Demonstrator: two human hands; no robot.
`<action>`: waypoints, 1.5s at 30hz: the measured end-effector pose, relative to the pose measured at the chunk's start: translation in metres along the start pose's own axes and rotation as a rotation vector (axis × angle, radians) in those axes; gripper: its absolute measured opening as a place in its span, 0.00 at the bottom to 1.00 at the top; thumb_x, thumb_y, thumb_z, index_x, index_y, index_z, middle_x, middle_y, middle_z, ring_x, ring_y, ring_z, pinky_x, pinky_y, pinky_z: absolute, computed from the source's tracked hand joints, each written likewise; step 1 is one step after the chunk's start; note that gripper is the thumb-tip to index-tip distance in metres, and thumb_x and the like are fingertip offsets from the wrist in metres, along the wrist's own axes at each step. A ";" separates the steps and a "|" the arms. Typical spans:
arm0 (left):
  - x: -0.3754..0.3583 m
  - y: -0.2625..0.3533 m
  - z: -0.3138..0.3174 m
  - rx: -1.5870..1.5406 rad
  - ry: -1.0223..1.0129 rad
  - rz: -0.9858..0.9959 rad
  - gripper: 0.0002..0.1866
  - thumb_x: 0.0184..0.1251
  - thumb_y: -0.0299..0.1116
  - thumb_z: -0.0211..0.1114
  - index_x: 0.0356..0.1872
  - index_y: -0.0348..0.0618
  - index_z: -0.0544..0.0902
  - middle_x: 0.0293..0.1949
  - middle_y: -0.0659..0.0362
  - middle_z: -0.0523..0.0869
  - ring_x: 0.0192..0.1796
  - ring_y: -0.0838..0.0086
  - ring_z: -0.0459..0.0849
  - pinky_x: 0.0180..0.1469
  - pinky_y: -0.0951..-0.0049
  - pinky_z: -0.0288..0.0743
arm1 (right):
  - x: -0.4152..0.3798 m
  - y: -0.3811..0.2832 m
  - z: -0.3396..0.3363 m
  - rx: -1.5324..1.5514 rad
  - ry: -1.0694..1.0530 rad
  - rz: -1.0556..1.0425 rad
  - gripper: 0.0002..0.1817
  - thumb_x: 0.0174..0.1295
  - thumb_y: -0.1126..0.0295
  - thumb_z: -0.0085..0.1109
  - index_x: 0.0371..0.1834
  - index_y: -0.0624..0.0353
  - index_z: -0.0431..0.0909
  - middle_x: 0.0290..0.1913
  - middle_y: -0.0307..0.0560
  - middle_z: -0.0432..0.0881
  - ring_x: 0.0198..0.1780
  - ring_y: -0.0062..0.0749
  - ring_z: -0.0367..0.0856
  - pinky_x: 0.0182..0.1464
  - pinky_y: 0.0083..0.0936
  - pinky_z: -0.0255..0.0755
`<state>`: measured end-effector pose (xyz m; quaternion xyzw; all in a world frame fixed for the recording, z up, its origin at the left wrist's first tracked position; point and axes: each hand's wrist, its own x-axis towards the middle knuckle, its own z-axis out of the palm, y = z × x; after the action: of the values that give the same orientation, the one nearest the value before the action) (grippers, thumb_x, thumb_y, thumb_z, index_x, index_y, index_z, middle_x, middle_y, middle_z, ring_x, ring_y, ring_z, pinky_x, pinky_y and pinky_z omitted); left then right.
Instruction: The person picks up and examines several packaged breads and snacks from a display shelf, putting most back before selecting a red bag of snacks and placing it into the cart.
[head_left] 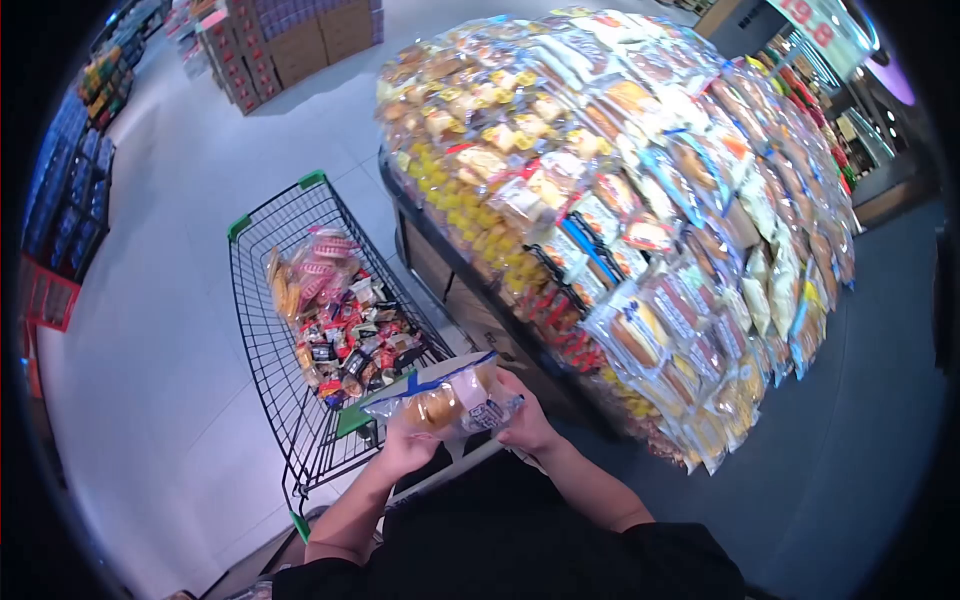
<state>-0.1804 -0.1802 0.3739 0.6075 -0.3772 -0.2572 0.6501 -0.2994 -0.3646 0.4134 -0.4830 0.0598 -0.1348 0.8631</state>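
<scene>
A clear plastic bag of bread with blue edging and printed lettering is held up in front of my body, over the near end of the shopping cart. My left hand grips its lower left side, and my right hand has hold of its right end. Inside the cart, beyond the bag, lie a pink-striped clear bag of baked goods and a heap of small wrapped snacks. The cart has green corner pieces and a dark wire basket.
To the right stands a large display piled with packaged breads, its dark edge close beside the cart. Stacked cartons stand on the pale floor at the back. Shelves of blue goods line the far left.
</scene>
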 end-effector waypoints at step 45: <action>0.033 0.101 0.101 -0.854 0.316 -0.272 0.29 0.83 0.50 0.40 0.71 0.38 0.62 0.66 0.48 0.74 0.64 0.57 0.79 0.63 0.55 0.80 | -0.045 -0.083 0.016 -1.716 0.209 -0.688 0.34 0.55 0.66 0.65 0.69 0.54 0.71 0.75 0.58 0.63 0.74 0.59 0.63 0.71 0.54 0.57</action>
<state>-0.2546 -0.2530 0.4765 0.3613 -0.0511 -0.3763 0.8516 -0.3536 -0.3794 0.4912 -0.9325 0.0699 -0.3358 0.1130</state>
